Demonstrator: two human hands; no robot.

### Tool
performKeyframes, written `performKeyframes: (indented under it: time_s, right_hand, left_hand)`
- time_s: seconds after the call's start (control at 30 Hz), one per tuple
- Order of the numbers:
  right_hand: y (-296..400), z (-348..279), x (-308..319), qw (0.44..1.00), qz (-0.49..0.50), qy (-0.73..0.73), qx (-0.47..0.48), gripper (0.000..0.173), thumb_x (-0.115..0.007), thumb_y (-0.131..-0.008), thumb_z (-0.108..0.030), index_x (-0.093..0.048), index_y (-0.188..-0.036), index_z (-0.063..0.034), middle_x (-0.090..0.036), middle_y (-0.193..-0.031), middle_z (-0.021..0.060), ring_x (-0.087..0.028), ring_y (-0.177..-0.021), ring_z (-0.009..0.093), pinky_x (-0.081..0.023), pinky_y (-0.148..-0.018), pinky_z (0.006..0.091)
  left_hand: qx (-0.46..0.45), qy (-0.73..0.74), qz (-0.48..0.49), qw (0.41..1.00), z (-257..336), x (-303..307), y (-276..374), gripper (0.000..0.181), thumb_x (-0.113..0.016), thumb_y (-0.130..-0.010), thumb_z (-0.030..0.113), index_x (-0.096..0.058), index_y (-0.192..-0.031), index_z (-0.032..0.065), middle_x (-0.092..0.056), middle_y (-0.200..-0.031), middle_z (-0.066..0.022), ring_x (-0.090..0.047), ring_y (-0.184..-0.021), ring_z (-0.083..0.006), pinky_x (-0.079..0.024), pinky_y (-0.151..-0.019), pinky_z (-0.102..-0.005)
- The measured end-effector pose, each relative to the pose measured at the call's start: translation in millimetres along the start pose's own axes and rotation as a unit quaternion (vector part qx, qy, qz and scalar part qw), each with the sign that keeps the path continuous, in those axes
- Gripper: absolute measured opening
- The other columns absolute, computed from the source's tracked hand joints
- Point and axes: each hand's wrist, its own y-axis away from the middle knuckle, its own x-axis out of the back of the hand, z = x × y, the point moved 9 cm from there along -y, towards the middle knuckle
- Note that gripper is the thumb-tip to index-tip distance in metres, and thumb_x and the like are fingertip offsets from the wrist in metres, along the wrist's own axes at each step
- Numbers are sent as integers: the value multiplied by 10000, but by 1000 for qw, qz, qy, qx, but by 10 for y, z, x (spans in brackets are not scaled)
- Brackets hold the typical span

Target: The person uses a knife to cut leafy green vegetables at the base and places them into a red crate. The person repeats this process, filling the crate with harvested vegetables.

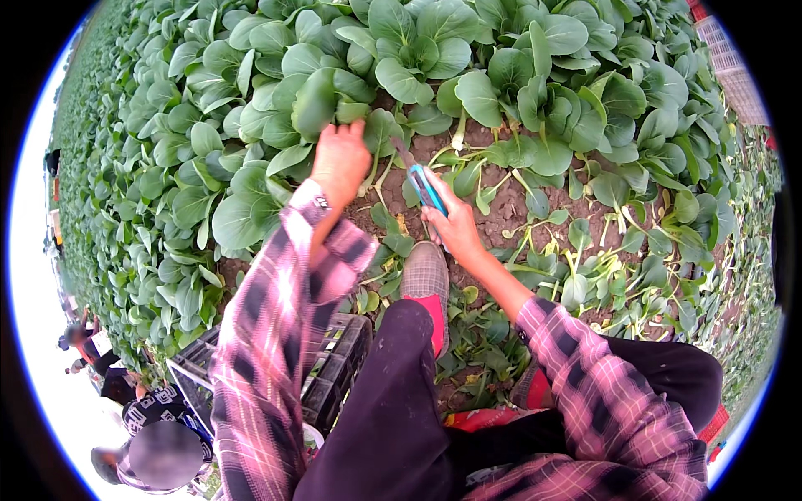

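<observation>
My left hand (pixel 343 160) reaches into the edge of a dense bed of leafy greens that look like bok choy (pixel 413 47). Its fingers are curled at the base of a plant (pixel 316 103), whose leaves are partly blurred and hide the fingertips. To its right, my right hand (pixel 454 228) is closed around the teal and black handle of a knife (pixel 427 191). The short, soil-stained blade points up and left towards loose leaves and stalks. Between the blade and my left hand, pale leaf stems lie on brown soil (pixel 391 181).
A black plastic crate (pixel 341 357) stands beside my left leg. My shoe (pixel 426 272) rests among cut leaves (pixel 589 275) on the ground. Another person (pixel 166 438) is at the lower left, others farther behind. A pale crate (pixel 730 72) stands at the upper right.
</observation>
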Motion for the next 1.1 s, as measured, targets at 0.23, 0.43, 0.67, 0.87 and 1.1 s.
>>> performKeyframes:
  time_s: [0.23,0.43,0.67,0.87,1.1]
  right_hand:
    - [-673,153,-79,992,-41,15,-122,616,-504,-874,5,-350,-1421,-232,-579,-725,55,-497,-443,91,-434,-388,252]
    - [-873,247,-271,994,-32,-19,-100,592,-513,-866,5,-373,-1410,-184,-565,-686,68,-496,-432,119,-436,-404,280]
    - [-669,181,-448,972,-116,199,-54,544,-514,-855,-65,-408,-1379,-160,-566,-651,118,-534,-514,171,-464,-550,333]
    - [-229,300,-93,998,-19,-48,-39,641,-558,-839,-83,-341,-1424,-227,-613,-757,84,-528,-497,141,-457,-473,305]
    - [226,-840,185,948,44,-280,147,924,-708,-751,-215,-141,-1478,-152,-588,-1089,115,-558,-612,82,-510,-547,217]
  left_hand:
    - [22,94,115,989,-229,-109,155,200,-564,-728,114,-638,-867,-9,-533,-1176,-176,-595,-882,-237,-443,-800,-330]
    - [61,178,71,980,-283,-151,190,205,-573,-729,96,-622,-873,-41,-516,-1212,-189,-614,-802,-291,-483,-776,-373]
    - [112,296,137,939,-530,-229,370,160,-557,-798,95,-572,-852,-55,-516,-1148,-149,-579,-815,-359,-477,-757,-445]
    - [113,544,206,805,-405,523,770,144,-537,-796,-30,-581,-934,-38,-545,-1103,-129,-579,-965,-265,-457,-859,-345]
    - [95,761,102,634,-18,815,1240,180,-553,-865,85,-649,-976,-19,-509,-1147,-85,-566,-787,-117,-434,-764,-264]
